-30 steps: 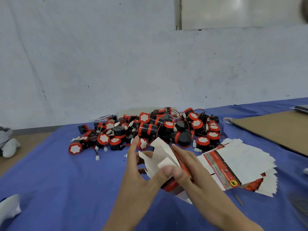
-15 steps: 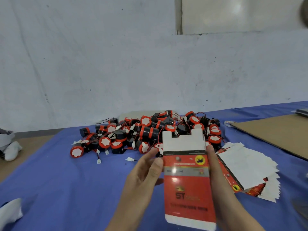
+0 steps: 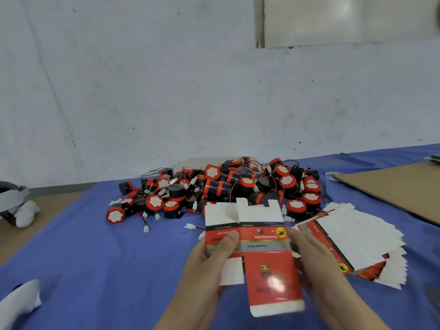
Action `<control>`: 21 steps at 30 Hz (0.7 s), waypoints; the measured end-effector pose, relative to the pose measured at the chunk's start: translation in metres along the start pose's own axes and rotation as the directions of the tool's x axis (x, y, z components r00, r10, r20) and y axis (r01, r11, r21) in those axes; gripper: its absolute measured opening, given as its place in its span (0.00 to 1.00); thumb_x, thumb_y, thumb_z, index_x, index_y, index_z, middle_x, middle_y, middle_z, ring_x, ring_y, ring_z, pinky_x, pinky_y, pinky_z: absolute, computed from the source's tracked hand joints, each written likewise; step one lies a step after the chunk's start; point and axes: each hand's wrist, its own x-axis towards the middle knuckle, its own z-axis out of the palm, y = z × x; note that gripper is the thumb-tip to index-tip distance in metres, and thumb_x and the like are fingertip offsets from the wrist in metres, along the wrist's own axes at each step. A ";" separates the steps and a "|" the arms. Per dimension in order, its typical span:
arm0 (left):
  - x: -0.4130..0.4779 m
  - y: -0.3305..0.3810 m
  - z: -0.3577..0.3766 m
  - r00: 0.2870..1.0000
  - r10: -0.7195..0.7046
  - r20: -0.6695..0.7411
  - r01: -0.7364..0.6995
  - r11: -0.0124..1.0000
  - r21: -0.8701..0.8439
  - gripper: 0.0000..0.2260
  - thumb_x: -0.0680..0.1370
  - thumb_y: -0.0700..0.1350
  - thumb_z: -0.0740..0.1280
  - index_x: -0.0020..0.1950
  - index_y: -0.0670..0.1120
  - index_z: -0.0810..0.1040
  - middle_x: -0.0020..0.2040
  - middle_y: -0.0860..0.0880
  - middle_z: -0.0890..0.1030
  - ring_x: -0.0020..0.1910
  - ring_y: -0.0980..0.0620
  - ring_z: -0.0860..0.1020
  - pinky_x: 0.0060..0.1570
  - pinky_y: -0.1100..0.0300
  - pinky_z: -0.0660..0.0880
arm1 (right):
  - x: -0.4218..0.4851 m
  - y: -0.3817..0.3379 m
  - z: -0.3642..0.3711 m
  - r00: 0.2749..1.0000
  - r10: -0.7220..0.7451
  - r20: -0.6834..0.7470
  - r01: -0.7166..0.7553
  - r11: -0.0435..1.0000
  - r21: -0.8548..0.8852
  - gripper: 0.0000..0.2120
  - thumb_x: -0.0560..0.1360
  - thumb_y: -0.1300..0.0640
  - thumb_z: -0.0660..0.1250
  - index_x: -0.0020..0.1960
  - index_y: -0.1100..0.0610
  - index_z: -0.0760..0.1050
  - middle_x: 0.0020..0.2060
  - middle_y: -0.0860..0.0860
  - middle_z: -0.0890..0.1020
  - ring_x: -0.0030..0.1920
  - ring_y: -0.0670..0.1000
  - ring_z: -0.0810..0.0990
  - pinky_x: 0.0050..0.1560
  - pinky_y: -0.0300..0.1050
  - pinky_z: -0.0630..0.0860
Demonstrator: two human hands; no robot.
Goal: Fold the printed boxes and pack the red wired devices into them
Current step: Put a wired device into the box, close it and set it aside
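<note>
Head view, carton-forming step. I am holding one printed box [image 3: 259, 236] above the blue bench [image 3: 95, 258], at the 6 o'clock side of the scene. My left hand [image 3: 209, 260] is gripping its left edge, with the thumb lying across the red printed face and the other fingers [image 3: 202, 256] curling behind. My right hand [image 3: 316, 260] is clamping the right edge in the same way.

Change: a second ago the blank was showing its white inner side. Half a second ago it was standing as one flat red panel. It is now spreading into two adjoining faces, with the print reading upside down. White flaps are standing free toward 12 o'clock, and one long red panel and a white side flap are hanging toward me at 6 o'clock. I am judging from this that the sleeve is opening out. The end flaps are not yet tucked, so the box is not yet ready to receive a device.

The red wired devices [image 3: 226, 186] are lying in a tangled pile at 12 o'clock of the box, apart from both hands. None is packed here. The stack of flat printed blanks [image 3: 352, 234] is fanning out at 3 o'clock, just beside my right hand. A brown cardboard sheet [image 3: 400, 186] is lying at 2 o'clock, well apart from the box.
</note>
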 end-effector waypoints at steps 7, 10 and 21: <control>-0.008 -0.001 0.016 0.976 0.215 0.013 -0.207 0.916 0.345 0.17 0.69 0.59 0.66 0.56 0.57 0.79 0.45 0.64 0.85 0.45 0.67 0.82 0.39 0.77 0.72 | -0.028 -0.020 0.046 0.939 -0.198 0.282 0.215 0.976 -0.029 0.24 0.72 0.27 0.60 0.68 0.28 0.67 0.64 0.30 0.73 0.63 0.37 0.75 0.64 0.43 0.71; -0.009 -0.005 0.022 0.982 0.153 0.108 -0.178 0.943 0.280 0.10 0.76 0.55 0.67 0.56 0.64 0.79 0.50 0.66 0.84 0.50 0.68 0.81 0.41 0.77 0.74 | -0.043 -0.008 0.058 0.893 -0.290 0.344 0.351 0.927 -0.129 0.26 0.72 0.28 0.58 0.69 0.26 0.61 0.72 0.28 0.60 0.64 0.21 0.62 0.55 0.22 0.67; -0.017 -0.001 0.012 0.966 0.244 0.082 -0.257 0.920 0.296 0.41 0.67 0.72 0.64 0.77 0.58 0.64 0.59 0.60 0.82 0.56 0.62 0.81 0.47 0.69 0.78 | -0.069 -0.005 0.066 0.807 -0.400 0.434 0.496 0.859 -0.129 0.24 0.75 0.27 0.54 0.70 0.29 0.64 0.66 0.34 0.75 0.65 0.38 0.76 0.58 0.32 0.75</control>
